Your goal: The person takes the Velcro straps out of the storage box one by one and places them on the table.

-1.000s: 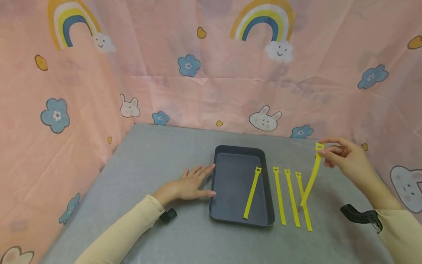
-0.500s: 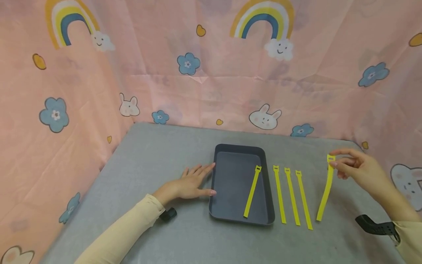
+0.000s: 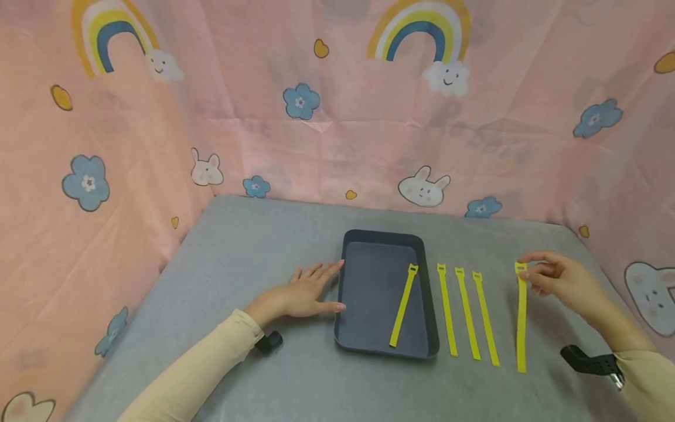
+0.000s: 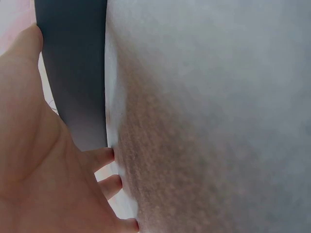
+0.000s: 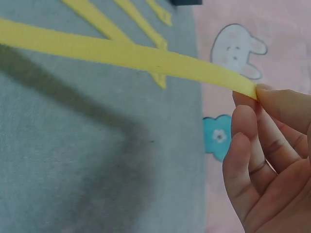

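Note:
My right hand (image 3: 566,284) pinches the slotted head of a yellow cable strap (image 3: 521,328) between thumb and fingertips. In the right wrist view, the held strap (image 5: 126,54) stretches across above the table and casts a shadow. To its left, three yellow straps (image 3: 486,319) lie side by side on the table. Another yellow strap (image 3: 404,306) lies slanted inside the dark grey tray (image 3: 364,293). My left hand (image 3: 297,299) is spread flat, its thumb and fingertips touching the tray's left side; the left wrist view shows the tray wall (image 4: 77,82) beside the palm.
A grey cloth-covered table (image 3: 237,234) bears everything. Pink printed curtains (image 3: 253,88) stand around the back and sides. Black wrist-worn devices (image 3: 587,358) sit at both sleeves.
My right hand has carried the held strap rightward off the third strap, then lowered it a little and slightly back left; the strap now hangs straighter. The left hand and tray stay put.

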Available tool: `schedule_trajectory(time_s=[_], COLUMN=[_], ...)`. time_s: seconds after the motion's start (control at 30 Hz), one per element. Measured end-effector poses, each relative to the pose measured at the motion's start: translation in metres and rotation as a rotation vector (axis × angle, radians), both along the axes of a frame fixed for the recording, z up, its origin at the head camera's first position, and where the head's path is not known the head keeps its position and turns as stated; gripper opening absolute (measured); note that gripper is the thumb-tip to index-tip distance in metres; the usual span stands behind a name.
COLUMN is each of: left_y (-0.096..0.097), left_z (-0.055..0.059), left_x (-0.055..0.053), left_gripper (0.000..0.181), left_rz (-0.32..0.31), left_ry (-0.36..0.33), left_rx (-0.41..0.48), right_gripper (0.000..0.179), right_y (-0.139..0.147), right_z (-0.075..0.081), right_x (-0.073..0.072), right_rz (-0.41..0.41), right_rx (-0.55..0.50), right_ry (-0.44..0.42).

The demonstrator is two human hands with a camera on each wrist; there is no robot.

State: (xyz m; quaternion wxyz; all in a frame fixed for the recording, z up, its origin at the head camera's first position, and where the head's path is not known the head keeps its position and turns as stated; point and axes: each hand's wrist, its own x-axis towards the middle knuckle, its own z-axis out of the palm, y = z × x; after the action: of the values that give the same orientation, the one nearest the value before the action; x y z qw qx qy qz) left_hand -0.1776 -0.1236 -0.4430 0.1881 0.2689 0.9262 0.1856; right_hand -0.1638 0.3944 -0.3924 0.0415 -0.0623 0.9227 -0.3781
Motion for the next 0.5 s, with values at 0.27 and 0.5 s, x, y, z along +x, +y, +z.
schedule_trajectory(time_s=[0.27,0.5], left_y=[0.0,0.001], left_z=[0.0,0.0], left_x=[0.0,0.0], left_gripper=[0.094,0.095], left_rz=[0.002,0.003], left_ry=[0.001,-0.005], left_rx=[0.002,0.001], right_gripper=[0.044,0.044], right_y=[-0.005,-0.008], right_z=[-0.022,-0.042], right_x=[-0.011,-0.021], right_rz=[-0.002,-0.001], right_rx=[0.043,0.104], right_ry=[-0.036,-0.033])
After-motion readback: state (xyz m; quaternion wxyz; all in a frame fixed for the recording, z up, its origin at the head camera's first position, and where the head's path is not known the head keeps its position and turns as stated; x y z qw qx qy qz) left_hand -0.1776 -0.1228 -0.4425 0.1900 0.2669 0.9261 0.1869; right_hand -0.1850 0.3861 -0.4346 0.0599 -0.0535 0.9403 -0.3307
